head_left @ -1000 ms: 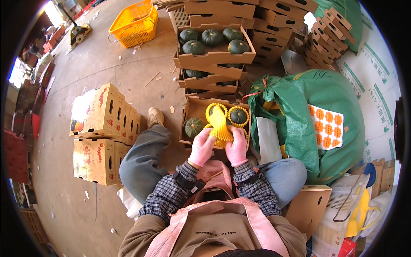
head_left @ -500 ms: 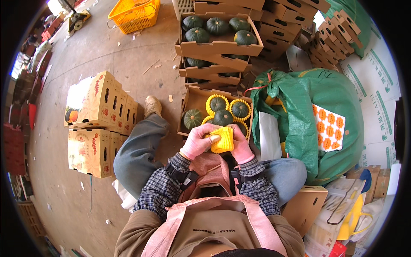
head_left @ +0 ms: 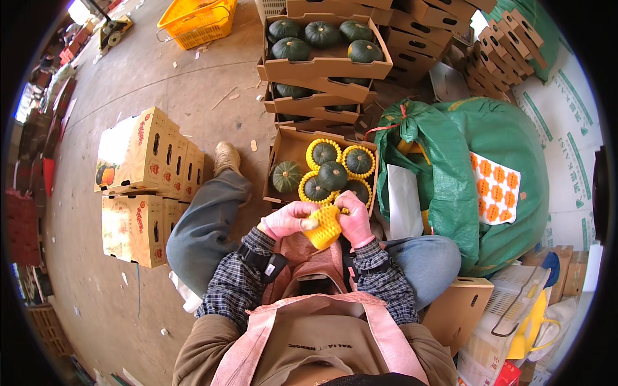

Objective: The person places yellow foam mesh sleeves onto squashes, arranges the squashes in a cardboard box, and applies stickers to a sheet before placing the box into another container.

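Note:
Between my hands is a yellow foam net sleeve [head_left: 324, 233], held above my lap. My left hand [head_left: 288, 219], in a pink glove, pinches its left side. Gloved in pink too, my right hand [head_left: 355, 220] grips the upper right edge. Just beyond them sits an open cardboard box [head_left: 290, 145] of green pumpkins. Several pumpkins there wear yellow foam nets, such as the netted pumpkin [head_left: 358, 161] at the right. A bare pumpkin [head_left: 332, 176] rests on top of the netted ones, and another bare pumpkin [head_left: 286, 176] lies at the left.
Behind the box rises a stack of pumpkin-filled cartons [head_left: 325, 67]. A large green woven sack [head_left: 502, 135] bulges at the right, with a sheet of orange stickers [head_left: 496, 188] on it. Printed cartons [head_left: 134, 151] are stacked at the left; a yellow basket [head_left: 199, 26] stands far off.
The foam sleeve has turned and dropped slightly, its mesh now spread wider. My right hand has shifted its grip to the upper edge; my left hand has moved a little left and down.

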`<action>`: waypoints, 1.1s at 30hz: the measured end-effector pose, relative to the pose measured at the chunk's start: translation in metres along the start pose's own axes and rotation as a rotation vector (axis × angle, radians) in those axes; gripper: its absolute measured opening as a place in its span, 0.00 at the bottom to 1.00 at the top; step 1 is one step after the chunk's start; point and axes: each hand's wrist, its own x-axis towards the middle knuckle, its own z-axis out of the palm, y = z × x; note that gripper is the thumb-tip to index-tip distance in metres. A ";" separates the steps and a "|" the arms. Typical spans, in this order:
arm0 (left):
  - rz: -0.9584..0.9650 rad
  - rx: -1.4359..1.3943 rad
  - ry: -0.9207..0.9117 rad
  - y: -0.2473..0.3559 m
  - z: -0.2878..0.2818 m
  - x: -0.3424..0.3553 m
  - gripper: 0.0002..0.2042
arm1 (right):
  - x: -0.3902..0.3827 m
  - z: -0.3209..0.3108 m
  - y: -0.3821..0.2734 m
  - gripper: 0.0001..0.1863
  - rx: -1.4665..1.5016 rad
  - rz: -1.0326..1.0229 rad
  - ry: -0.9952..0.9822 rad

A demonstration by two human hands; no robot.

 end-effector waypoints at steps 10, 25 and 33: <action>-0.057 -0.617 0.280 -0.006 -0.012 0.027 0.19 | 0.012 -0.043 -0.001 0.22 1.146 0.573 -0.299; 0.166 0.584 0.916 -0.060 -0.052 0.061 0.07 | 0.040 0.036 0.094 0.13 -0.174 0.078 0.426; -0.081 0.559 1.023 -0.053 -0.091 0.079 0.07 | 0.083 0.025 0.101 0.11 -0.369 0.379 0.220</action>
